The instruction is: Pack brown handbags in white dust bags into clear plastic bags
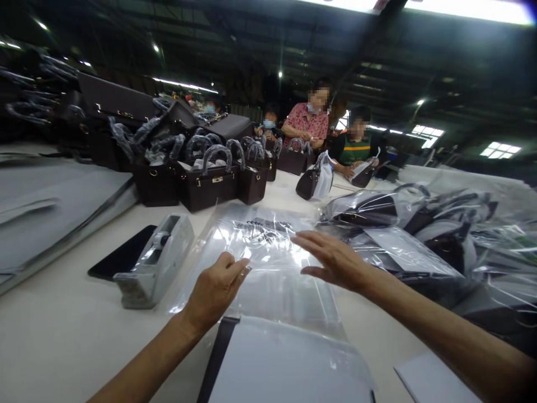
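Note:
A clear plastic bag (289,296) with dark printing lies flat on the table in front of me. My left hand (218,285) is closed over the left part of it, thumb and fingers pinching the film. Over the right part, my right hand (329,257) is open with its fingers stretched out, nothing in its grasp. Nearest to me is a white sheet (289,364) over a dark item (220,352), with clear film across the sheet. Whether this dark item is a handbag I cannot tell.
A tape dispenser (155,268) stands left beside a black flat device (123,254). Dark handbags (210,184) with wrapped handles stand behind. Plastic-wrapped handbags (369,210) are piled right. White card (436,380) lies lower right. Two people (306,120) handle bags across the table.

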Motion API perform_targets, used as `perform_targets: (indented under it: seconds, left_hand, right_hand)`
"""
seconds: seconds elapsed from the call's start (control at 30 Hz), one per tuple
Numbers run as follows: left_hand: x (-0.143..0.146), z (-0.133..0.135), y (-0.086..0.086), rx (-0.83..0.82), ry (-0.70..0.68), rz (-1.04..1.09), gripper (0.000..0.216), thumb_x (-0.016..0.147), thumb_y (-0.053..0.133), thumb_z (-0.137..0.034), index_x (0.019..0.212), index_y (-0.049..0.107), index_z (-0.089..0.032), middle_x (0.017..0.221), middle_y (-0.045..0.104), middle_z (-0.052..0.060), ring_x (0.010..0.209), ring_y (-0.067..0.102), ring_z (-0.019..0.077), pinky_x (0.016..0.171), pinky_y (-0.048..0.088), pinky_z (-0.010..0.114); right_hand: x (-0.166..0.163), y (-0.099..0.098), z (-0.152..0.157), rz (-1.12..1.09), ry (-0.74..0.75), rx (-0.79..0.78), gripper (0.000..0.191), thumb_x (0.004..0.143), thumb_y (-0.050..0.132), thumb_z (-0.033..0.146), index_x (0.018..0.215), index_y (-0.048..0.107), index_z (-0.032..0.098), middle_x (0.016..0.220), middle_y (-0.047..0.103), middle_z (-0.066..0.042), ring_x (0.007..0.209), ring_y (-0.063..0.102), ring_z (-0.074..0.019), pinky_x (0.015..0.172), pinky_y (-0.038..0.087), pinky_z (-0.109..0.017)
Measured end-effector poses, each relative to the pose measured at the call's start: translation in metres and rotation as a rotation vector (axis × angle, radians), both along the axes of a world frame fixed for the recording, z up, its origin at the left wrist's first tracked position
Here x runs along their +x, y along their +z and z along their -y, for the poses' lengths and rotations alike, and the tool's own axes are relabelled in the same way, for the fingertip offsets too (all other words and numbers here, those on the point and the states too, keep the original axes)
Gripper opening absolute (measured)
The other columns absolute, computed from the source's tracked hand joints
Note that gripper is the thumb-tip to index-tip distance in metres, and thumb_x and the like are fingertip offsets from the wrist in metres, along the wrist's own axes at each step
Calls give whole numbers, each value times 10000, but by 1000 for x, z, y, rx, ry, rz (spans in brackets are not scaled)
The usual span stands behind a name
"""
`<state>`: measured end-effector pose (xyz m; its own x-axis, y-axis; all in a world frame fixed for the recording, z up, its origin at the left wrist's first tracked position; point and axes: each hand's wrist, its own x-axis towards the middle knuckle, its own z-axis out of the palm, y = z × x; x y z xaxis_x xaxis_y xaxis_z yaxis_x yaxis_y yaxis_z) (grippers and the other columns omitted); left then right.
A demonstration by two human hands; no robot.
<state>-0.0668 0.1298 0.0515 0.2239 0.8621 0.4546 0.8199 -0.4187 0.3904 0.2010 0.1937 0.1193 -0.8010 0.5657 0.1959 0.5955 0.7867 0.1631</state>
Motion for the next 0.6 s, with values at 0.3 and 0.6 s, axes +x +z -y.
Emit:
perform_targets:
  seconds: [0.3,0.6]
  left_hand:
    - [-25,10,-32,103,-55,-68,298,903,372,-284,1130,546,-198,839,505,24,716,540,105,672,468,218]
    - [-26,16,-48,-26,26,218,309,897,376,-342,1073,592,-208,850,546,28,802,574,135,725,464,234]
  right_hand:
    - [-31,-27,-2,347,3,-228,64,770,559,112,774,591,167,738,621,-42,706,590,-185,700,434,-339]
    - [22,-25,0,72,-240,-338,84,847,441,181,889,514,177,840,590,-38,791,544,-152,653,387,-253]
